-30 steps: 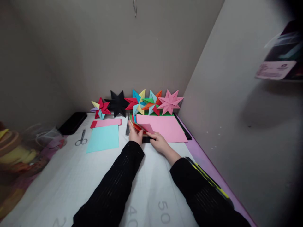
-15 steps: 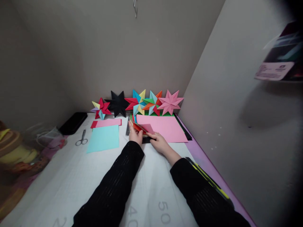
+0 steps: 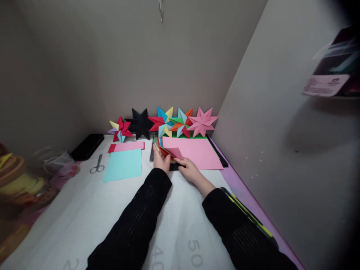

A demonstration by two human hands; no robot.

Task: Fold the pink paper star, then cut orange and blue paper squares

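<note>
At the left edge of a pile of coloured paper, my left hand (image 3: 161,159) is closed on the lifted corners of several sheets. My right hand (image 3: 188,167) pinches the near edge of the same sheets. The lifted sheets (image 3: 176,152) show pink, red and other colours. Under and right of them lies a large pink sheet (image 3: 199,153), with green and black sheets beneath. A light blue sheet (image 3: 123,165) lies to the left, below a pink and red strip (image 3: 128,146).
Five folded paper stars lean along the back wall, among them a black star (image 3: 141,123) and a pink star (image 3: 203,122). Scissors (image 3: 98,165) and a black phone-like object (image 3: 87,146) lie left. A black and yellow item (image 3: 247,212) lies beside my right sleeve.
</note>
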